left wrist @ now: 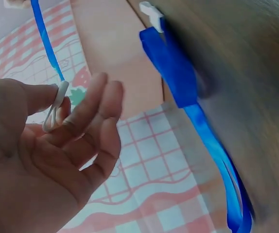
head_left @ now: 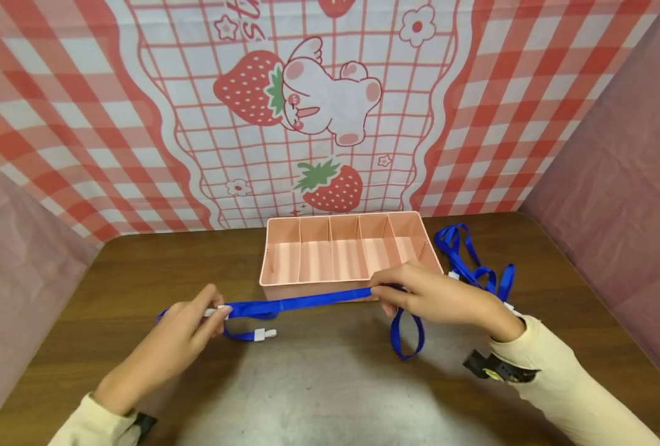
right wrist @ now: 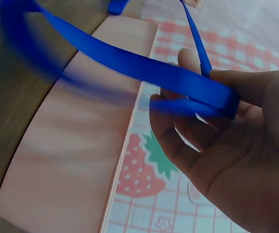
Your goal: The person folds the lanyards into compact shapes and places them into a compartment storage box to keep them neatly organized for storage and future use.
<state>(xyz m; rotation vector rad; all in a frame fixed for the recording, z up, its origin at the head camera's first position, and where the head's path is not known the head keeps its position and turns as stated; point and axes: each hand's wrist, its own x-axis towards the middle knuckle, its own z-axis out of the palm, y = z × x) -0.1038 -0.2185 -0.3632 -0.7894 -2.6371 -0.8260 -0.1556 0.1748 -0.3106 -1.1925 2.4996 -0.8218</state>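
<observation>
A blue lanyard [head_left: 325, 300] is stretched between both hands in front of the pink tray. My left hand [head_left: 179, 331] pinches its white clip [left wrist: 60, 97] between thumb and index finger, the other fingers loosely bent. At the opposite end my right hand [head_left: 432, 296] pinches the strap, and a loop [right wrist: 115, 59] of it hangs below, blurred in the right wrist view. Beneath the left hand, another blue lanyard [left wrist: 171, 68] lies folded on the table, its white clip [head_left: 260, 335] pointing right.
The pink tray [head_left: 307, 288], divided into several compartments, stands at the back of the dark wooden table [head_left: 84, 322]. Right of it, more blue lanyards [head_left: 463, 263] lie in a loose heap with white clips. A strawberry-print cloth [head_left: 330, 93] hangs behind.
</observation>
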